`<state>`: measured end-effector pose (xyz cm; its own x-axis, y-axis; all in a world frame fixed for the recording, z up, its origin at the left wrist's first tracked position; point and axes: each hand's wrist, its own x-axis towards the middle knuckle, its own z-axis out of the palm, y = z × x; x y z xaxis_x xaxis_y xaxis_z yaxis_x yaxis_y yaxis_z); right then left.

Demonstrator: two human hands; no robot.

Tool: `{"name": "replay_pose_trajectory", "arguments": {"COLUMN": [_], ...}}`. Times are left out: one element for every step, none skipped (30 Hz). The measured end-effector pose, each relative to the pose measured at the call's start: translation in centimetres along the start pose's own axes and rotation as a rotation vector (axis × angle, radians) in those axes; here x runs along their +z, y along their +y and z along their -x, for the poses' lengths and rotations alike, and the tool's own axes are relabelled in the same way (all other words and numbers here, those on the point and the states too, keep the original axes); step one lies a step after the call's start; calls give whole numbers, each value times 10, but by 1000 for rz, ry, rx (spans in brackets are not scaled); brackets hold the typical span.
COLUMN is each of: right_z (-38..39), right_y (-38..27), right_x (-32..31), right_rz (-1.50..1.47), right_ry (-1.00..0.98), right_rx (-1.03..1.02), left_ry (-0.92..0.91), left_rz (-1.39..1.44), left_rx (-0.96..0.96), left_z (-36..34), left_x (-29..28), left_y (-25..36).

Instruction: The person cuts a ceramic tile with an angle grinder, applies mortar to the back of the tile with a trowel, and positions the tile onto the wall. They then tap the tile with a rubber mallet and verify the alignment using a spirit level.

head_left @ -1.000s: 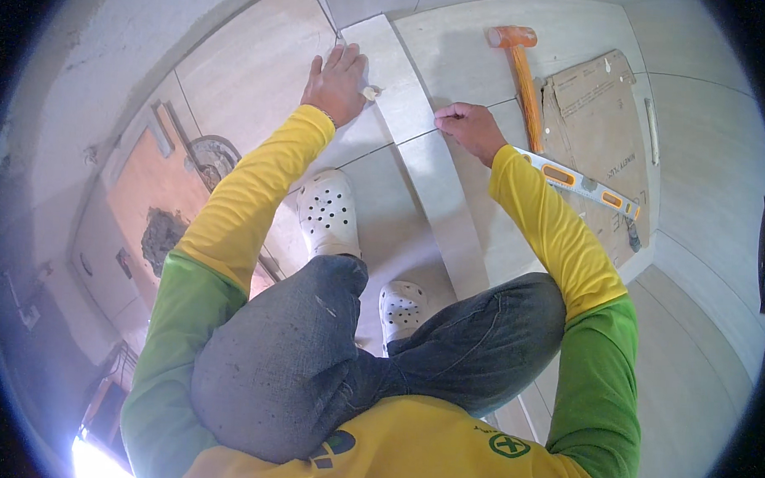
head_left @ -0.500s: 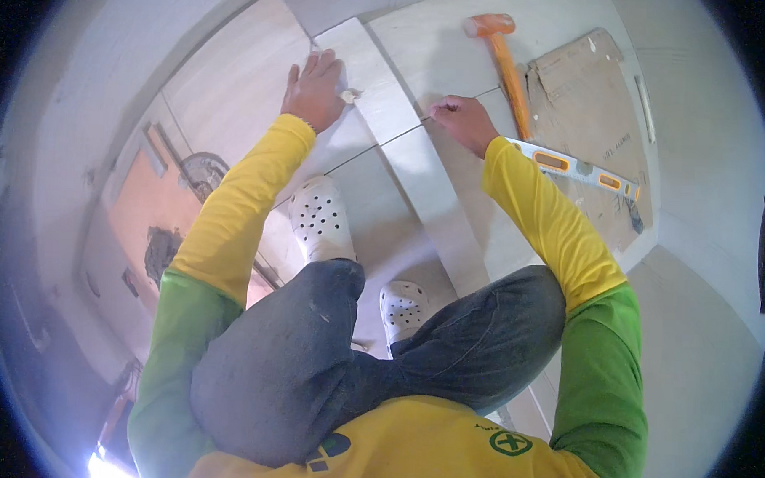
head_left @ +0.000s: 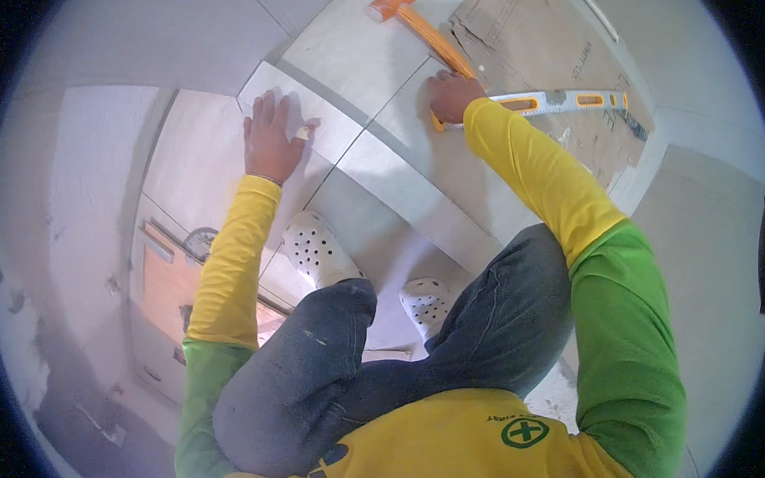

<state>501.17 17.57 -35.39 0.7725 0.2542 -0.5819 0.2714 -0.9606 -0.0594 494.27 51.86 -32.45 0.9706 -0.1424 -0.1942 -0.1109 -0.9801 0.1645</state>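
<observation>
My left hand (head_left: 273, 142) lies with fingers stretched over the pale tile step (head_left: 385, 159), close to its far left end. A small cream-coloured bit (head_left: 302, 132) shows at its thumb; I cannot make out what it is. My right hand (head_left: 456, 97) is closed, with fingers curled, over the left end of a spirit level (head_left: 564, 100). Whether it grips the level or something small is hidden. Just beyond that hand ends the handle of an orange hammer (head_left: 436, 40), which lies on the upper tiles.
Brown cardboard (head_left: 541, 42) lies under the level at the far right. A pale wall (head_left: 703, 216) rises to the right. White clogs (head_left: 319, 249) are on my feet on the lower tiles. An orange-brown board (head_left: 166, 286) and a round drain-like opening (head_left: 201, 243) are at left.
My view has turned, so the scene appears rotated. My right hand has moved from the tile joint toward the level's left end and the hammer handle. My left hand stays at the step.
</observation>
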Motion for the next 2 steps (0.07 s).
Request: {"name": "replay_pose_trajectory", "arguments": {"right_z": [-1, -4], "right_y": [-1, 0], "right_x": [2, 2], "right_rz": [20, 28], "right_ry": [2, -51], "right_rx": [-13, -11], "left_ry": [20, 39], "left_rz": [-33, -65], "left_rx": [33, 61], "left_z": [-1, 1], "left_x": [3, 8], "left_y": [7, 14]}}
